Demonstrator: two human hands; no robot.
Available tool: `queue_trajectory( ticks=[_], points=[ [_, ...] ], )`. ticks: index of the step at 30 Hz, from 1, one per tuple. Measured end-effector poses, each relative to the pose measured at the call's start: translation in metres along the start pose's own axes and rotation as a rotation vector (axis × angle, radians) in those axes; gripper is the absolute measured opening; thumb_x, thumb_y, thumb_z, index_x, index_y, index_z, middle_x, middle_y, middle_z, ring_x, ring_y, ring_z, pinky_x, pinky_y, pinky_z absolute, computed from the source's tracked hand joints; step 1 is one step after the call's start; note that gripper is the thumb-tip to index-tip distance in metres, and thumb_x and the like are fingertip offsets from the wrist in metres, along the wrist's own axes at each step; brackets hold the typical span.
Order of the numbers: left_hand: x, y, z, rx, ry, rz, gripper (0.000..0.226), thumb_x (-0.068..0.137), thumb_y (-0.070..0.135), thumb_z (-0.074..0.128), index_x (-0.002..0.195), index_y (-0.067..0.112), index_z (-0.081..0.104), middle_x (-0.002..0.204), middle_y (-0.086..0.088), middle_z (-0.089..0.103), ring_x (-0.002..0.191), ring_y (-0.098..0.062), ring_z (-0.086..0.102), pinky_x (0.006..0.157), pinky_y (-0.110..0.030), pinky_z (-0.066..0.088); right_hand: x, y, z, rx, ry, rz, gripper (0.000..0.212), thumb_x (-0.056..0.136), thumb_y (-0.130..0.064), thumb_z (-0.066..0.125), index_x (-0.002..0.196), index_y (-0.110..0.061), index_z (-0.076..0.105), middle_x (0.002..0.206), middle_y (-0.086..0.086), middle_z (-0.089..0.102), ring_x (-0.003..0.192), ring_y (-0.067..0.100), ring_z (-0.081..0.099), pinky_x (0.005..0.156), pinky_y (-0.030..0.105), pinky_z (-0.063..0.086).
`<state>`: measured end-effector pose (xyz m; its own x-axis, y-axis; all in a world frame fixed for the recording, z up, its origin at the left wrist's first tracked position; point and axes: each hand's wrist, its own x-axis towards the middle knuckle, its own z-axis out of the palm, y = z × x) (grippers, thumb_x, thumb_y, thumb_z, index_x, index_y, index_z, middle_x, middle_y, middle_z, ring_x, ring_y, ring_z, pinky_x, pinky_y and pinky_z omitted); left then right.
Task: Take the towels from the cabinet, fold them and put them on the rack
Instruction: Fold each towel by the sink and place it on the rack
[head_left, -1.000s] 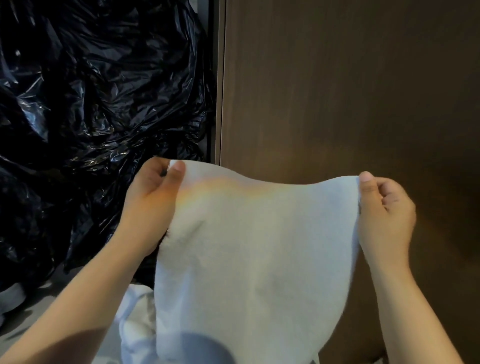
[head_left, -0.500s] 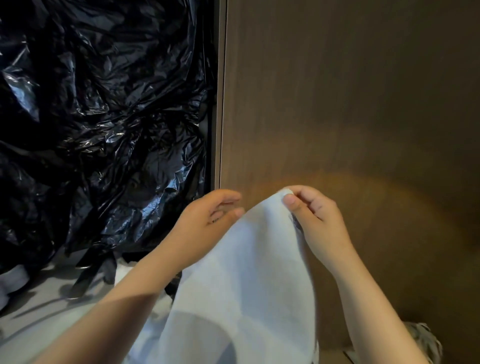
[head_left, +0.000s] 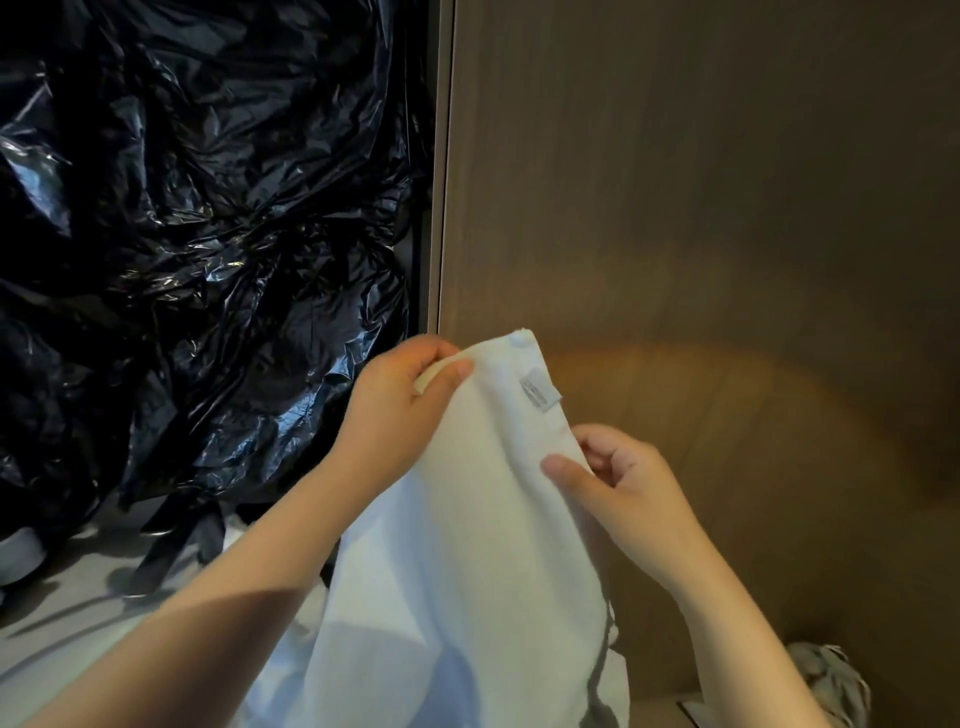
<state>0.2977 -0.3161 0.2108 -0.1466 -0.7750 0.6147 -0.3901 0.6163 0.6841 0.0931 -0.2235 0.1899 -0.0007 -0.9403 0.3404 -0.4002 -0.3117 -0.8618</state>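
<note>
1. Hanging in front of a brown panel (head_left: 701, 208), the towel (head_left: 467, 545) is pinched by the left hand (head_left: 395, 415) at its top and the right hand (head_left: 623, 493) lower down.
2. Black plastic (head_left: 208, 234) fills the left; pale floor (head_left: 67, 603) lies below.

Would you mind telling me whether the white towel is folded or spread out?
Folded over: the white towel hangs doubled, left hand gripping its top, right hand pinching its edge.

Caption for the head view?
Left hand pinches the white towel at its top, right hand pinches its edge, beside black plastic.
</note>
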Motion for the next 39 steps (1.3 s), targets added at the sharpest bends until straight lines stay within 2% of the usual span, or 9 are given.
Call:
queue_trajectory(
  ticks=[7, 10, 13, 16, 19, 23, 29, 35, 39],
  points=[
    [-0.002, 0.002, 0.004, 0.195, 0.012, 0.089, 0.015, 0.096, 0.03, 0.055, 0.083, 0.024, 0.06, 0.069, 0.009, 0.056, 0.069, -0.007, 0.054, 0.054, -0.027, 0.039, -0.017, 0.004, -0.004, -0.482, 0.393, -0.105, 0.005, 0.095, -0.037, 0.059, 0.09, -0.038, 0.06, 0.074, -0.021, 0.061, 0.079, -0.008, 0.06, 0.052, 0.007, 0.045],
    [-0.012, 0.001, 0.011, 0.1, -0.053, 0.074, 0.011, 0.095, 0.026, 0.057, 0.088, 0.02, 0.063, 0.073, 0.005, 0.06, 0.069, -0.013, 0.056, 0.062, -0.035, 0.046, -0.02, 0.005, -0.011, -0.592, 0.13, 0.115, 0.021, 0.09, -0.043, 0.063, 0.076, -0.029, 0.059, 0.065, -0.01, 0.058, 0.065, 0.0, 0.06, 0.05, 0.01, 0.04],
    [-0.021, 0.002, 0.016, 0.018, -0.11, 0.066, 0.007, 0.093, 0.023, 0.061, 0.088, 0.021, 0.065, 0.075, 0.009, 0.061, 0.071, -0.008, 0.055, 0.065, -0.027, 0.045, -0.02, -0.003, -0.006, -0.356, -0.015, 0.104, 0.024, 0.081, -0.054, 0.068, 0.082, -0.03, 0.067, 0.075, -0.008, 0.067, 0.071, 0.009, 0.065, 0.059, 0.019, 0.051],
    [-0.023, 0.009, 0.021, -0.045, -0.14, 0.072, 0.006, 0.092, 0.022, 0.063, 0.087, 0.022, 0.066, 0.075, 0.011, 0.062, 0.069, -0.007, 0.056, 0.063, -0.02, 0.044, -0.009, -0.01, 0.009, -0.25, 0.134, -0.07, 0.006, 0.087, -0.047, 0.066, 0.091, -0.043, 0.064, 0.088, -0.028, 0.066, 0.087, -0.003, 0.064, 0.065, 0.008, 0.049],
    [-0.02, 0.01, 0.018, -0.088, -0.217, 0.073, 0.006, 0.092, 0.027, 0.063, 0.087, 0.026, 0.067, 0.077, 0.014, 0.064, 0.07, -0.005, 0.059, 0.062, -0.016, 0.046, -0.005, -0.012, 0.017, -0.175, 0.305, -0.179, 0.006, 0.089, -0.045, 0.061, 0.088, -0.042, 0.066, 0.086, -0.025, 0.068, 0.086, 0.0, 0.066, 0.064, 0.008, 0.049],
    [-0.021, -0.02, -0.003, 0.098, -0.531, 0.046, 0.028, 0.093, 0.043, 0.058, 0.069, 0.029, 0.058, 0.068, 0.008, 0.057, 0.061, -0.003, 0.052, 0.059, -0.02, 0.041, -0.008, -0.005, 0.003, -0.1, 0.557, -0.173, 0.018, 0.094, -0.038, 0.059, 0.079, -0.035, 0.067, 0.073, -0.017, 0.066, 0.071, 0.002, 0.065, 0.054, 0.005, 0.045],
    [-0.033, -0.056, -0.026, 0.332, -0.68, -0.081, 0.051, 0.084, 0.065, 0.051, 0.072, 0.016, 0.059, 0.072, -0.001, 0.054, 0.064, -0.008, 0.049, 0.058, -0.018, 0.039, 0.002, 0.014, -0.029, -0.248, 0.731, -0.025, 0.037, 0.096, -0.04, 0.058, 0.064, -0.022, 0.057, 0.059, -0.006, 0.055, 0.053, 0.007, 0.051, 0.046, 0.02, 0.038],
    [-0.024, -0.067, -0.046, 0.685, -0.628, -0.095, 0.038, 0.089, 0.061, 0.051, 0.075, 0.026, 0.045, 0.077, 0.009, 0.051, 0.072, -0.005, 0.046, 0.06, -0.025, 0.034, 0.007, 0.032, -0.043, -0.296, 0.806, 0.028, 0.041, 0.096, -0.039, 0.057, 0.06, -0.017, 0.052, 0.053, 0.001, 0.047, 0.047, 0.011, 0.042, 0.046, 0.027, 0.032],
    [-0.015, -0.055, -0.062, 0.346, -0.466, -0.311, 0.041, 0.083, 0.049, 0.068, 0.073, 0.012, 0.053, 0.066, 0.003, 0.058, 0.059, -0.01, 0.053, 0.054, -0.023, 0.037, 0.008, 0.031, -0.046, -0.349, 0.833, -0.002, 0.039, 0.096, -0.039, 0.057, 0.063, -0.02, 0.054, 0.058, -0.004, 0.052, 0.052, 0.014, 0.048, 0.043, 0.022, 0.033]
  ],
)
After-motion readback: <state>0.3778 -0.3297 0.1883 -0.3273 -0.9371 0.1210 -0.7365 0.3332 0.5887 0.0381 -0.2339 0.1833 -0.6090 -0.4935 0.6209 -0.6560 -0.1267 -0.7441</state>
